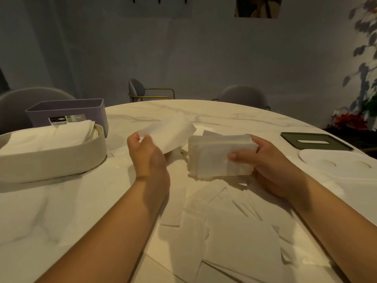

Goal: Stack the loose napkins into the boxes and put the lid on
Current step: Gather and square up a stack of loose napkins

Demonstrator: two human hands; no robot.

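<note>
Around: a pale marble table (61, 211) with grey chairs (242, 97) behind it and a leafy plant (365, 58) at the far right.
Left side: a cream oval box (51, 160) already holds folded napkins (51, 135). A purple box (67, 111) with a label stands just behind it, touching or nearly so.
Right side: a dark green lid (289, 137) with a slot lies flat, and a white lid (336, 160) lies just nearer than it.
In the way: nothing lies between the hands and the boxes. Loose napkins (234, 231) are strewn on the table under and before the forearms.
Left hand (146, 152): raised over the table, back towards the camera, thumb and fingers pinching the near corner of a single napkin (169, 131).
Single napkin: lifted off the table and blurred, stretching away from the hand towards the far right.
Right hand (271, 166): raised level with the left, thumb laid across the top of a stack of napkins (214, 158), the fingers curled round its far right end.
Stack: held above the table between the two hands, long axis running left to right, broad face tilted towards the camera, edges a little uneven.
</note>
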